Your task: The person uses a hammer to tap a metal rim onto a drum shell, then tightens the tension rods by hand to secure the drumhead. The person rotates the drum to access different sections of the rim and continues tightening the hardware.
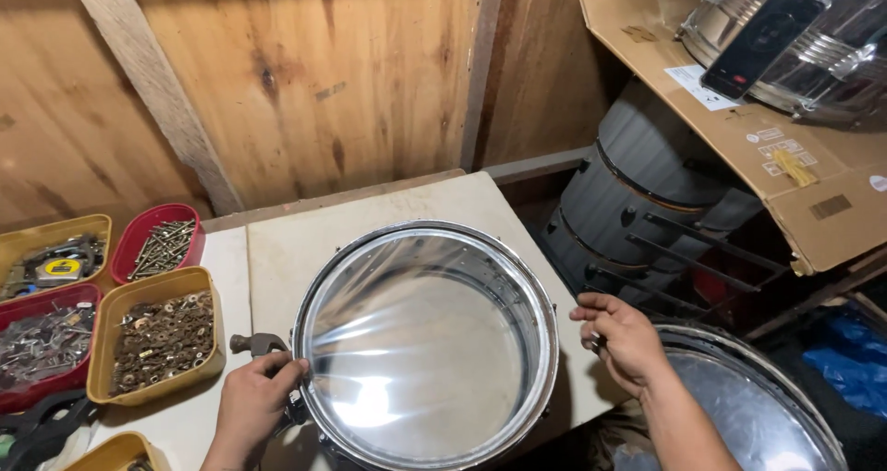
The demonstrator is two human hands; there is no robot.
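A drum with a clear head and a chrome hoop [427, 235] stands on a white table [277, 249]. My left hand [254, 402] rests on the hoop's left edge, fingers curled over the rim, next to a hammer head [257, 343]. Off the drum's right side, my right hand [624, 337] pinches a small dark metal part between thumb and fingers.
Yellow and red tubs of screws [164, 244], rusty nuts [164, 339] and metal fittings [42, 342] line the table's left. Grey drum shells [628, 203] are stacked at right under a cardboard sheet [785, 157] holding a phone and chrome drums. Another drum [758, 406] sits lower right.
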